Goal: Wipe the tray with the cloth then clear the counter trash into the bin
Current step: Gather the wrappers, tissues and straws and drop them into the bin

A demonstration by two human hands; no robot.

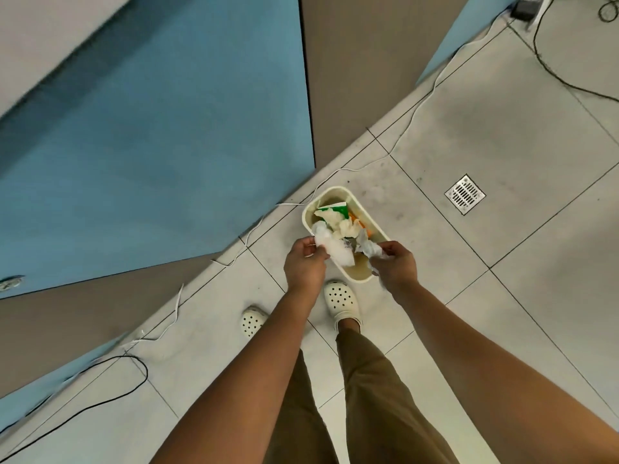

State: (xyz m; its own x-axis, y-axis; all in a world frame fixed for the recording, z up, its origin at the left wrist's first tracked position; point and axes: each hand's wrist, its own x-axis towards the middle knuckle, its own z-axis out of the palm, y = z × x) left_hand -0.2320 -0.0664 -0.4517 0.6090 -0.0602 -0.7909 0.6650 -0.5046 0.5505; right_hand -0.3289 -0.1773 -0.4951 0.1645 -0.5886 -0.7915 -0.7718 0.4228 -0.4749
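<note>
i see left hand [304,262] pinching white wrapper [335,251] | right hand [395,264] gripping crumpled paper [370,248] | both over bin [310,209] on floor

The person wears olive-brown trousers [368,396], loose in the leg and ending at the ankle. Both forearms are bare; no sleeve reaches into view. The left hand [304,266] and the right hand [397,266] carry no gloves, rings or watch. Footwear: cream-white clogs, the left clog [253,321] and the right clog [343,301], each upper perforated with round ventilation holes.
</note>
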